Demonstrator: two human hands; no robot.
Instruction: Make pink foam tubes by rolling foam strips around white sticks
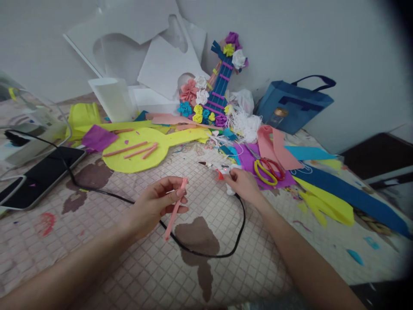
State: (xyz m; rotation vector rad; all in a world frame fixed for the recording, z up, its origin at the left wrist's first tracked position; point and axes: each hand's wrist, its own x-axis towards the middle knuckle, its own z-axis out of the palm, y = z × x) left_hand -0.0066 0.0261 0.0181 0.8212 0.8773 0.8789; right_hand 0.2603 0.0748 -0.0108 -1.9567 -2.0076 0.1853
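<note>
A thin pink paper strip [174, 215] is pinched between the thumb and fingers of my left hand [161, 200], slanting down toward the front. My right hand [241, 183] has its fingers closed on a white glue gun [227, 171] with a dark tip pointing left and a black cord [243, 215] running from it. Left of the hands lies a yellow guitar-shaped cutout [135, 146], with several pink rolled strips [138, 150] on its round part. Scissors [269, 168] with red and yellow handles rest on purple paper just right of my right hand.
A decorated blue paper guitar [221, 86] with paper flowers leans at the back. A blue bag [293, 105] stands right of it, a white roll [112, 99] to the left. A phone [45, 174] lies at the far left. Blue strips [351, 193] and yellow paper [329, 204] spread right.
</note>
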